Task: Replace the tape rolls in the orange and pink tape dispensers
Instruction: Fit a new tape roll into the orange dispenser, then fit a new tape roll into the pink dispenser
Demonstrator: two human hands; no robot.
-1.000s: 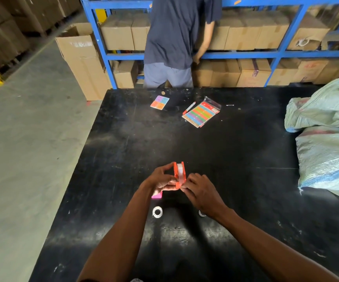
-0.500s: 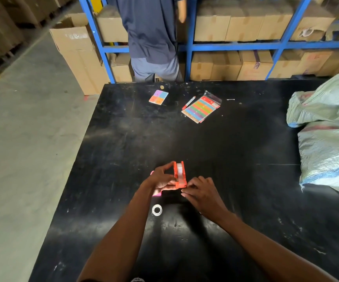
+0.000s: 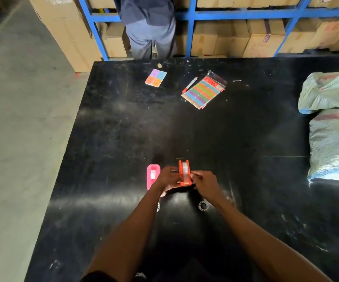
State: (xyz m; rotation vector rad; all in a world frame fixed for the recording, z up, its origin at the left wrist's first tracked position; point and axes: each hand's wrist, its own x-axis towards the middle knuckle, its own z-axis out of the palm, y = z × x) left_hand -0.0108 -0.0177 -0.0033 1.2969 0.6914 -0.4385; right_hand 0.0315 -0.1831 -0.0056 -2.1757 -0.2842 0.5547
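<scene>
Orange tape dispenser (image 3: pixel 184 173) held upright between both hands, just above the black table (image 3: pixel 235 139).

Its long axis runs away from the person, narrow edge up, with a clear glossy tape roll (image 3: pixel 185 168) seated between the smooth plastic side walls. The left hand (image 3: pixel 167 180) closes on its left side and the right hand (image 3: pixel 205 182) pinches its near right edge. The pink tape dispenser (image 3: pixel 153 176) lies flat just left of the left hand, pointing the same way. Two small ring-shaped cores (image 3: pixel 202 205) rest on the matte, scuffed tabletop nearer the person.
</scene>
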